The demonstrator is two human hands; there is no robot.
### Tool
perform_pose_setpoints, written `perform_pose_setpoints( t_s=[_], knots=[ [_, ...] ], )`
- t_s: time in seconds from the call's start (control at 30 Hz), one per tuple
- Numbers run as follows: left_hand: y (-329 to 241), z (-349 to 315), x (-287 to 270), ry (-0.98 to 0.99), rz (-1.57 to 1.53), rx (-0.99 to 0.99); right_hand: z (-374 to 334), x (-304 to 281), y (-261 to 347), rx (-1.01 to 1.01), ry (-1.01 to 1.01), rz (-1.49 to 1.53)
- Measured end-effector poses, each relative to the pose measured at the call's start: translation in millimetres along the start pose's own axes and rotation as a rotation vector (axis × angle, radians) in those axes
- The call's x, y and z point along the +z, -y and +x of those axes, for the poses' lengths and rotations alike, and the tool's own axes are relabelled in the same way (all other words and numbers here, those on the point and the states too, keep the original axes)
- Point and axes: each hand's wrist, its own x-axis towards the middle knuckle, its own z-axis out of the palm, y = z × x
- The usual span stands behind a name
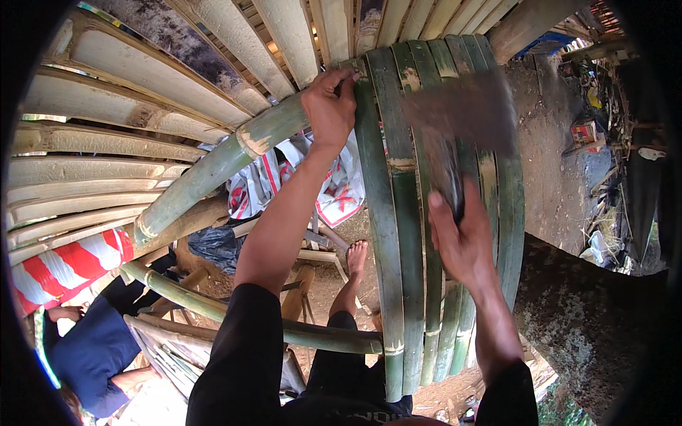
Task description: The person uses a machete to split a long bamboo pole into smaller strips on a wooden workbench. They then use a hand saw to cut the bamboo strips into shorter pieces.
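Beside left fingers [347,86] — green bamboo slat [375,177]; in right fingers [443,216] — hatchet [465,113]

Pretty messy spot around there, tbh. White sacks with red print [339,186] are bunched up near the middle, with a black plastic bag [215,250] down to the left of them. Further left there's a red-and-white striped roll [67,268], and a co-worker in a dark blue top [92,348] is just below it. Over on the right, a fat dark trunk [586,319] with pale patches cuts across the bare dirt [547,202], with a white plastic scrap [600,246] and a reddish packet [585,135] lying past it.
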Motion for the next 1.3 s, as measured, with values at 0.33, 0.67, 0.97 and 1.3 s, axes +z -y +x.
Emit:
perform_pose_setpoints(
  t_s=[0.33,0.67,0.97,1.3],
  knots=[
    [-3.3,0.5,6.3,-0.033,-0.051,0.054,102.3,39.8,6.1,-0.195,-0.064,-0.358],
    [-4.3,-1.6,6.6,-0.071,0.024,0.059,101.4,44.8,1.9,-0.115,-0.019,-0.276],
    [-11.2,-12.1,1.7,-0.107,-0.146,-0.033,68.9,19.6,13.2,-0.023,0.010,-0.020],
    [-11.9,0.1,3.1,-0.075,0.052,0.047,68.6,15.8,5.0,-0.025,0.006,-0.035]
  ],
)
